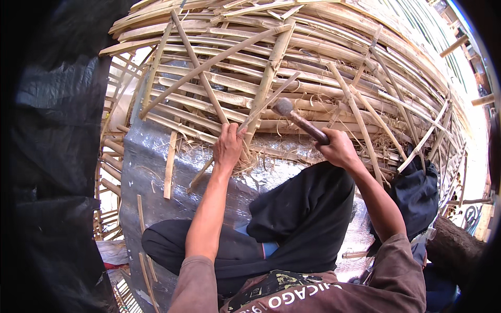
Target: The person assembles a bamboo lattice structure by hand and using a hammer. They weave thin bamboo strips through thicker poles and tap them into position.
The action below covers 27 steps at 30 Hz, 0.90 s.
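My left hand point(228, 146) is closed around a narrow bamboo strip point(283, 87) that slants up to the right from my fingers. Its tip lies over the slatted bamboo work. A short hammer point(310, 128) is in my right hand point(338, 149), its greyish rounded head pointing up and left, close to the strip. Beneath and beyond both hands spreads a panel of split bamboo slats point(308, 112), with a thicker bamboo piece point(271, 68) lying across it. My fingers partly hide where the strip meets the panel.
Loose bamboo strips point(356, 117) lean across the panel on the right. Shiny grey sheeting point(156, 156) covers the floor around my folded legs. Black plastic sheeting point(57, 156) hangs at the left. Dark cloth point(415, 195) and a log point(454, 245) lie to my right.
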Each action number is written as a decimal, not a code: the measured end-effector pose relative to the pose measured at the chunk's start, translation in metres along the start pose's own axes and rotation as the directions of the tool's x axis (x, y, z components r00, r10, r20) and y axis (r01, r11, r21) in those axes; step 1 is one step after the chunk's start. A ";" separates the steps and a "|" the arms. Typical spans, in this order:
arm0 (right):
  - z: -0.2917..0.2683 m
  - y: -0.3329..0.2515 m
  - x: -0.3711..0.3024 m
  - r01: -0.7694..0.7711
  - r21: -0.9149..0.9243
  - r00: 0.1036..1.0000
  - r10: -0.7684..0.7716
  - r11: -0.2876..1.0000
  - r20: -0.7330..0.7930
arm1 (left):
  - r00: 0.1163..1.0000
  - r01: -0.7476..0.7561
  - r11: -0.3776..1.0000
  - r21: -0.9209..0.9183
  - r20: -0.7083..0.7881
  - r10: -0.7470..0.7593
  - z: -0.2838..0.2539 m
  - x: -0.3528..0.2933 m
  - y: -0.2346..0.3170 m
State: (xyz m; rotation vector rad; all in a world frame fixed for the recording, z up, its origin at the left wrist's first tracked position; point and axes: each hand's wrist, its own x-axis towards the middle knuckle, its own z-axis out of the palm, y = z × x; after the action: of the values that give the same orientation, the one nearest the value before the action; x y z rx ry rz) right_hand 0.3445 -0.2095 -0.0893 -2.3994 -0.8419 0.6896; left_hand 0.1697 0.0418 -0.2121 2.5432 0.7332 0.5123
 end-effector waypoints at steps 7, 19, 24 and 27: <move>-0.008 0.012 -0.019 -0.093 0.107 0.966 0.116 0.990 -0.232 | 0.998 -0.021 0.989 -0.146 0.059 0.030 -0.051 0.000 0.009; 0.036 0.058 0.028 -0.031 -0.181 0.921 -0.043 0.983 -0.387 | 0.982 -0.176 0.977 -0.116 -0.095 0.166 -0.164 -0.027 0.082; 0.014 -0.016 0.001 0.261 0.270 0.891 -0.124 0.927 -0.436 | 0.986 -0.136 0.990 -0.031 -0.097 0.132 -0.199 -0.061 0.115; -0.001 -0.100 -0.052 0.413 0.776 0.910 -0.259 0.477 -0.325 | 0.995 -0.081 0.997 0.002 -0.052 0.081 -0.214 -0.091 0.139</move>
State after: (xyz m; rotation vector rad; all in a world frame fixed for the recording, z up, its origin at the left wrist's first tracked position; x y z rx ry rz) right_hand 0.2685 -0.1765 -0.0137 -1.3236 -0.6612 0.5374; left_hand 0.0562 -0.0496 0.0156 2.5761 0.6500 0.6068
